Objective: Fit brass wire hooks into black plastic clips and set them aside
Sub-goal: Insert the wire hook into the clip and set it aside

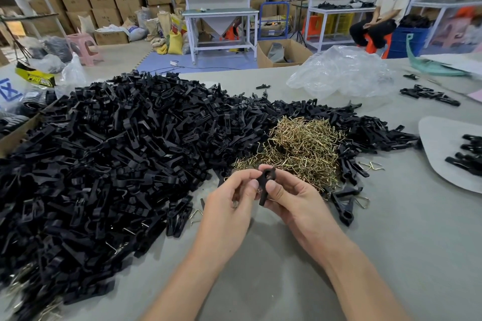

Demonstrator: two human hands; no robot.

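Note:
Both hands meet over the grey table just in front of the brass hook pile (302, 148). A black plastic clip (266, 182) stands nearly upright between them. My right hand (292, 200) grips its body with thumb and curled fingers. My left hand (232, 198) pinches the same clip from the left, thumb against its side; a bit of brass wire shows by the left fingers. A huge heap of black clips (109, 159) fills the left half of the table. A fitted clip with a hook (347, 206) lies to the right of my hands.
A crumpled clear plastic bag (341, 73) lies at the back right. A grey mat (448, 154) at the right edge carries a few clips, with more (430, 94) behind it. A cardboard box edge (18, 135) sits at left. A person sits on an orange stool (375, 44) beyond the table.

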